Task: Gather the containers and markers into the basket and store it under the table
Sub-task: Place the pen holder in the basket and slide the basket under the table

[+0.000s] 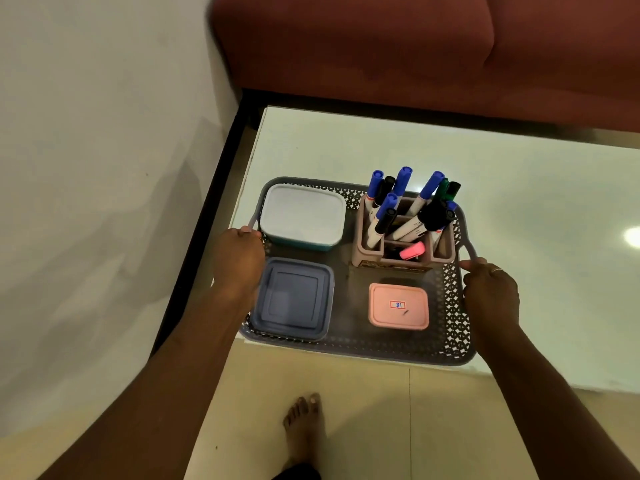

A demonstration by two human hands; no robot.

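Observation:
A grey perforated basket [453, 306] rests at the near left corner of the glass-topped table [519, 188], its front edge hanging slightly past the table's edge. Inside sit a white-lidded teal container [303, 216], a blue-grey square container [292, 299], a small pink container [398, 306] and a pink holder [367, 254] full of markers [401, 206]. My left hand [239, 258] grips the basket's left handle. My right hand [491, 289] grips the right handle.
A dark red sofa [381, 46] stands just behind the table. A white wall [86, 133] runs along the left, with a black table frame edge [204, 209] beside it. My bare foot [304, 427] is on the tiled floor in front of the table.

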